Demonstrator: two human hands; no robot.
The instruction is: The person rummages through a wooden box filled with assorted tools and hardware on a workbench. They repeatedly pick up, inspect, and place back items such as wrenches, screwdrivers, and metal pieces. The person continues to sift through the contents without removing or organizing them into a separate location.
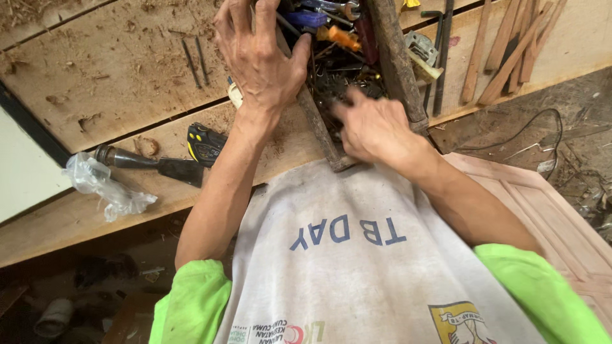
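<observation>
Closest to the person, the right hand digs into the wooden toolbox on the workbench, its fingers blurred, so I cannot tell their grip. Beyond it, the left hand clamps the box's rim with spread fingers, seemingly to steady it. A chisel lies aside, left of the box.

A worn wooden toolbox sits on the bench at twelve o'clock, open-topped and tilted toward one o'clock. It is crammed with jumbled tools: an orange-handled one, a blue-handled one, and dark metal bits heaped at its near end.
</observation>
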